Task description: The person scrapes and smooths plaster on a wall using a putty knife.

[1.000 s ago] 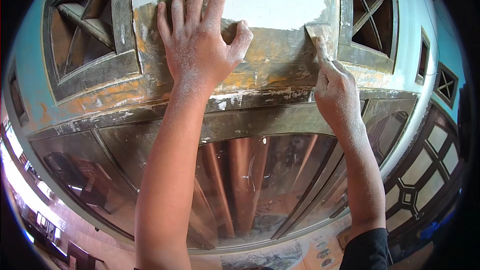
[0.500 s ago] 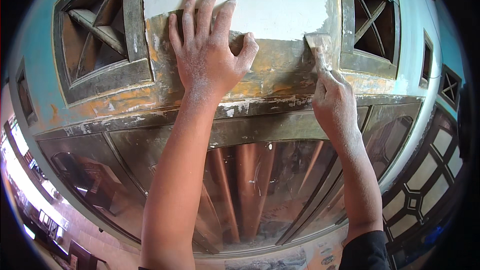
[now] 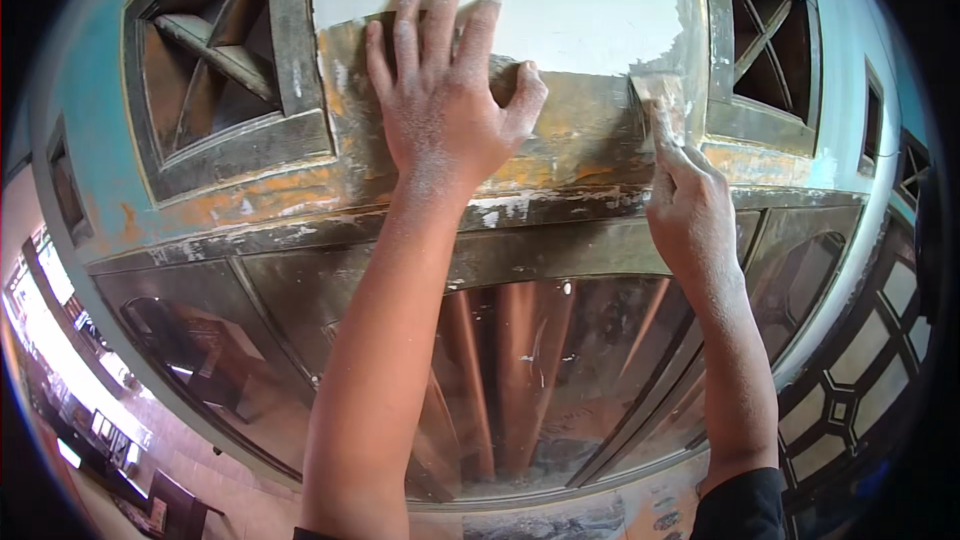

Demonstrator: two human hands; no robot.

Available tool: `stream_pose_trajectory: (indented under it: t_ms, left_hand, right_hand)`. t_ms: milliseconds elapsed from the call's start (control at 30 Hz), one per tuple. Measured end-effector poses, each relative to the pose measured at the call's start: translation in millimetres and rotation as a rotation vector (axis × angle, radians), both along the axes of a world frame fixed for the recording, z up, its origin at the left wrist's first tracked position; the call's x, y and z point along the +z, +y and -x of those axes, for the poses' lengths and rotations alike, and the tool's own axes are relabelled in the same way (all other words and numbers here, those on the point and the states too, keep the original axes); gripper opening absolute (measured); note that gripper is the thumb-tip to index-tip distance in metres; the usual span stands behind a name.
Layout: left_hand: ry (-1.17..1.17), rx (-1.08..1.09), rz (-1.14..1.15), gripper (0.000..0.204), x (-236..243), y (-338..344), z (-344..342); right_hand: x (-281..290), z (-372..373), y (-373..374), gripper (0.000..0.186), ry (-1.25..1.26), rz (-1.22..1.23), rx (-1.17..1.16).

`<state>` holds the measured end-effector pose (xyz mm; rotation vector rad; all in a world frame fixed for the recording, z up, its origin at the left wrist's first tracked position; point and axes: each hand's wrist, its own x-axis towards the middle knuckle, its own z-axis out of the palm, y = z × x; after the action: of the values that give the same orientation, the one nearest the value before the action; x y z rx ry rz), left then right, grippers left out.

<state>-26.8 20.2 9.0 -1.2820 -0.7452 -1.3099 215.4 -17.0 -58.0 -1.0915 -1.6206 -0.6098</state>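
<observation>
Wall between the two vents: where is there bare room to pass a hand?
Two free patches: the brown strip between the left hand and the scraper, and the white paint above it. Crowded: where the right hand holds the scraper near the right vent.

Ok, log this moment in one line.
left hand: spread against wall | right hand: holding scraper | blade: by lower edge of white coating

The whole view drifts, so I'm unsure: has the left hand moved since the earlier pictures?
No: measured against the left wooden vent, the left hand keeps roughly the same place.
</observation>
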Motion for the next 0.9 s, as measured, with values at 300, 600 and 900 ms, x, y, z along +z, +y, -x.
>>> stream_pose_trajectory:
  t_ms: [300, 600, 900]
  left_hand:
    - [0.011, -0.006, 0.004, 0.053, 0, 0, 2]
    - [0.007, -0.021, -0.012, 0.053, 0, -1, 5]
    - [0.014, -0.016, -0.004, 0.054, -1, -4, 6]
  right_hand:
    - [-7, 0, 2, 0.055, -0.033, -0.016, -0.019]
    - [-3, 8, 3, 0.059, -0.03, 0.0, 0.006]
    - [-1, 24, -6, 0.054, 0.05, 0.039, 0.04]
